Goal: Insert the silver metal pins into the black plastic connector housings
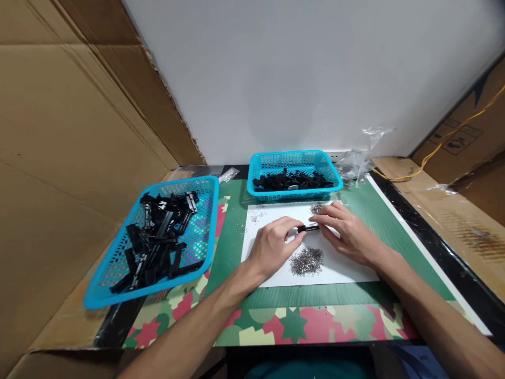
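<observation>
Left hand pinching left end of slim black plastic part; right hand curled at its right end (cannot tell if gripping); part above white sheet, just beyond pile of small metal pieces; blue basket at left

A pale wall backs the table, with cardboard on both sides.

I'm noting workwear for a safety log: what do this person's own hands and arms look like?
The left hand and right hand are ungloved, with no rings visible. The left forearm and right forearm are bare, with no sleeve, watch or bracelet in view.
</observation>
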Demonstrator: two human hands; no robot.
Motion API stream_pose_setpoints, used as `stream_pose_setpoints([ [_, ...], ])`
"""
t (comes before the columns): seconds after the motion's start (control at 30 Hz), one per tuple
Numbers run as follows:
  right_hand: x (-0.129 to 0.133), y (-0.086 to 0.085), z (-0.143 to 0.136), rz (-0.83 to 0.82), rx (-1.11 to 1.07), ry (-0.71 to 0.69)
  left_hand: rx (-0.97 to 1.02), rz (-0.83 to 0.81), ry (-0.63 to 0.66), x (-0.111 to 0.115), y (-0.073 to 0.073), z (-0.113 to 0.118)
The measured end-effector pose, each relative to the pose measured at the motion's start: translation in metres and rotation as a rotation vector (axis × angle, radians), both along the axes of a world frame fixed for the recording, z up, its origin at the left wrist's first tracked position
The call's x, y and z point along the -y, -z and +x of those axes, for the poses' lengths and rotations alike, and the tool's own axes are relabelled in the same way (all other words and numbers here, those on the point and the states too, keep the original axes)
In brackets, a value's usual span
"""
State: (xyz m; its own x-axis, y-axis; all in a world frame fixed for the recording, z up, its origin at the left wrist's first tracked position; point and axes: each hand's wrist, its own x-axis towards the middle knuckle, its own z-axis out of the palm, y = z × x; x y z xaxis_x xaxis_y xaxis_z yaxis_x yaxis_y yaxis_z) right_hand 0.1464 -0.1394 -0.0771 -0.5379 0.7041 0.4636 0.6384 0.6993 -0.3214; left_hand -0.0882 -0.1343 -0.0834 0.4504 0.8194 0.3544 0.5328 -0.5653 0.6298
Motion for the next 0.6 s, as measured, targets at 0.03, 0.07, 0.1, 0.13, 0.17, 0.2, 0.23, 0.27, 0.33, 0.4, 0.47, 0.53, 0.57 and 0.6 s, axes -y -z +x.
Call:
stream_pose_setpoints([
  [0.03,-0.001,0.000,0.002,0.013,0.005,0.019,-0.007,0.009,0.003,0.000,0.001,0.000],
  [0.07,-0.002,0.000,0.004,0.031,0.013,0.038,-0.020,0.025,0.010,0.001,0.001,0.000],
  [0.1,-0.003,0.000,0.006,0.054,0.024,0.057,-0.040,0.049,0.021,0.001,0.002,0.000],
  [0.13,-0.004,0.000,0.009,0.080,0.030,0.078,-0.067,0.080,0.033,0.001,0.003,0.000],
  [0.17,-0.004,0.000,0.011,0.110,0.023,0.100,-0.098,0.116,0.046,0.001,0.003,0.000],
  [0.2,-0.005,-0.001,0.012,0.135,-0.003,0.120,-0.128,0.153,0.060,0.002,0.004,0.000],
  [0.23,-0.004,-0.002,0.012,0.152,-0.055,0.139,-0.154,0.188,0.072,0.002,0.005,0.000],
  [0.27,-0.003,-0.003,0.012,0.154,-0.129,0.157,-0.173,0.215,0.082,0.003,0.005,0.000],
  [0.33,0.001,-0.005,0.007,0.094,-0.316,0.195,-0.194,0.251,0.095,0.004,0.005,0.000],
  [0.4,0.005,-0.008,-0.001,-0.052,-0.498,0.222,-0.207,0.272,0.103,0.005,0.004,0.001],
  [0.47,0.009,-0.008,-0.011,-0.233,-0.637,0.211,-0.222,0.286,0.101,0.006,0.003,0.002],
  [0.53,0.011,-0.007,-0.019,-0.368,-0.704,0.182,-0.241,0.292,0.093,0.007,0.003,0.003],
  [0.57,0.011,-0.006,-0.021,-0.406,-0.707,0.173,-0.253,0.292,0.091,0.007,0.003,0.003],
  [0.6,0.011,-0.005,-0.023,-0.428,-0.693,0.170,-0.264,0.293,0.091,0.007,0.003,0.003],
])
